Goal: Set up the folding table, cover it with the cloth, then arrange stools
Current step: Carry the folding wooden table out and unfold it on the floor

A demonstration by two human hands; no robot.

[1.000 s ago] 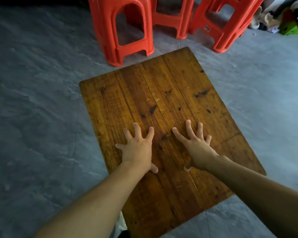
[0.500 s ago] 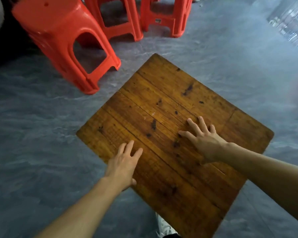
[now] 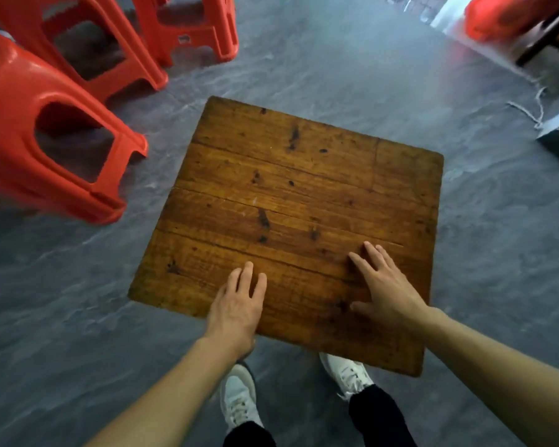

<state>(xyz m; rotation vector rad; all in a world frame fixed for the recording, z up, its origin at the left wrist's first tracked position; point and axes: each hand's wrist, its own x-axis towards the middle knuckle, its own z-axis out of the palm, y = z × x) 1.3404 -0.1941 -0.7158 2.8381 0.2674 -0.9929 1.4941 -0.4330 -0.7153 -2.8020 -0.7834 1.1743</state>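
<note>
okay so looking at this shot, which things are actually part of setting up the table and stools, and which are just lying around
Part of the job:
wooden table top, with left hand and right hand flat on it
red stools beside it

Just lying about:
white string on the floor
blurred red object, far right corner

No cloth in view.

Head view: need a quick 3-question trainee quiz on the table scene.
1. True or false: a cloth covers the table.
2. What colour are the stools to the left of the table?
3. The left hand and right hand are: A) gripping a stool, B) flat on the table top, C) holding a cloth.

Key: 1 false, the wood is bare. 2 red. 3 B.
</note>
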